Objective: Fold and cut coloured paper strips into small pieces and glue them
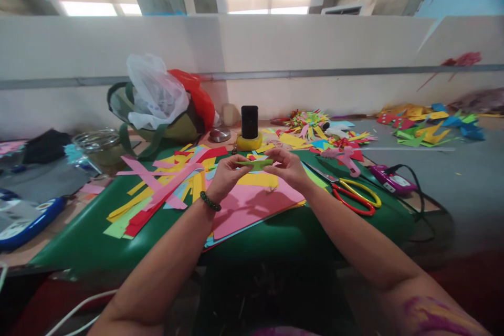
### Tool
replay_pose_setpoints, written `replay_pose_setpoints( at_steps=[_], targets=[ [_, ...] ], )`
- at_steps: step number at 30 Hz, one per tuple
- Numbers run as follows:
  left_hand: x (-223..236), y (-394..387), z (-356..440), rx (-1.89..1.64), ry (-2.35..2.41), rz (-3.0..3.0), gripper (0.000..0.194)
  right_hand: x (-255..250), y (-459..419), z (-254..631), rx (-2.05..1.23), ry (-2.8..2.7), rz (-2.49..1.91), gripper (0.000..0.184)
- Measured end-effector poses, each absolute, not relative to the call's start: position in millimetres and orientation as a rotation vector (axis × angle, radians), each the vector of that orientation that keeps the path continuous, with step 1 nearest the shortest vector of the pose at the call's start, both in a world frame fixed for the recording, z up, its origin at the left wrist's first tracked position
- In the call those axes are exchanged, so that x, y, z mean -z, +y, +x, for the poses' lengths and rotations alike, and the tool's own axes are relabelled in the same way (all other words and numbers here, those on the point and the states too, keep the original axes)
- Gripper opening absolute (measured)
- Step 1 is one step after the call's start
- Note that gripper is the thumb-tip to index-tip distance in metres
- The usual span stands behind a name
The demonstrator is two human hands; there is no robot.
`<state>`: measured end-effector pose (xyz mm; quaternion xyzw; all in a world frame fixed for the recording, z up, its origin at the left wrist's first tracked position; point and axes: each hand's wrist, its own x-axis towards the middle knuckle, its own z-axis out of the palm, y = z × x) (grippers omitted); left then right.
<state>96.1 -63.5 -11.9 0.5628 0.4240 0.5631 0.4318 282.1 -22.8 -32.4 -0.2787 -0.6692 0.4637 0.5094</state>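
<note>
A small green paper strip (258, 165) is stretched between my two hands, above the mat. My left hand (228, 172), with a dark beaded bracelet (210, 201) at the wrist, pinches one end of it. The other end is between the thumb and fingers of my right hand (287, 168). Under my hands lie a yellow paper piece (252, 180) and a stack of pink sheets (252, 212) with blue edges showing below. Pink, red, yellow and green paper strips (157, 199) spread out left of my left hand. Scissors (352, 194) with red and yellow handles lie to the right.
A phone (249, 122) stands upright in a yellow tape roll (249, 142) behind my hands. Right of the green mat (94, 241) are a pink glue gun (346, 160) and a purple corded device (391, 179). A bag (169, 128) stands back left; cut paper (431, 123) lies back right.
</note>
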Motion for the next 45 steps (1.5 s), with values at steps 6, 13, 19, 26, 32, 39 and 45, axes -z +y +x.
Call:
replay_pose_setpoints(
  at_steps=[6,13,19,26,32,39,45],
  targets=[
    [11,-65,98,-1.376,1.081,1.44,0.022,32,-22,280,-1.085,-1.636,-0.696,0.031],
    [15,-63,97,-1.335,1.052,1.363,0.029,30,-25,284,-1.237,-1.691,-0.681,0.035],
    [15,-63,96,-1.339,1.066,1.311,0.032,28,-27,283,-1.361,-1.71,-0.657,0.042],
    [14,-61,90,-1.032,1.095,1.216,0.031,24,-28,287,-1.384,-1.729,-0.628,0.043],
    [11,-63,86,-0.799,1.02,1.291,0.026,26,-25,287,-1.325,-1.687,-0.685,0.043],
    [20,-59,86,-0.665,0.961,1.36,0.032,29,-22,281,-1.031,-1.812,-0.719,0.039],
    [26,-51,82,-0.841,1.065,1.163,0.029,10,-51,339,-0.363,-1.964,-1.193,0.032]
  ],
)
